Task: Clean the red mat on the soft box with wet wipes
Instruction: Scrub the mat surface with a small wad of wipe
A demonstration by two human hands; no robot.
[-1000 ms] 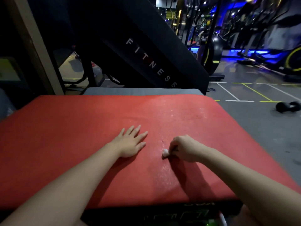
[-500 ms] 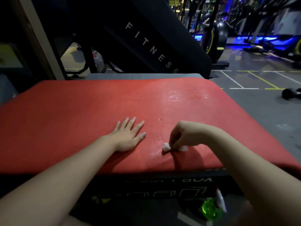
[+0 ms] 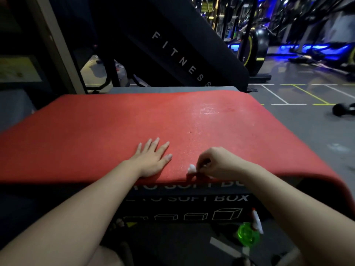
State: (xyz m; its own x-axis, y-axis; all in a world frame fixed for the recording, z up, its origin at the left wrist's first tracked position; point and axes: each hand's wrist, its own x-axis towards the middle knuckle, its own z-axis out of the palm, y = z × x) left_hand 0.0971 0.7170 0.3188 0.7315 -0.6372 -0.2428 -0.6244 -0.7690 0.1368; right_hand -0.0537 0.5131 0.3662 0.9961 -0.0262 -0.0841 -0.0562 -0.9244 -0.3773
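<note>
1. My right hand [image 3: 217,163] has drawn the wipe [image 3: 191,168] back toward me. A second ago it was mid-mat; now it is at the near edge, just above the front of the box [image 3: 192,208].
2. My right fingers are curled and pinch the wipe. It shows as a small white wad touching the red surface, partly hidden under my hand.
3. My left hand [image 3: 151,160] has not moved. It lies flat on the mat [image 3: 134,120], fingers straight and slightly spread, just left of the wipe, pressing the mat down.
4. The mat lies on top of the box and drapes over its near right corner. A wet sheen runs from my right hand up to the far side (the left half looks dull and dry).
5. I judge this stroke finished at the edge. That strip is done, and the dry left part is still to wipe.
6. The only container I see is a green bottle [image 3: 246,232] with a white nozzle, on the floor by the box. I cannot tell what is in it, and no wipe pack is in view.
</note>
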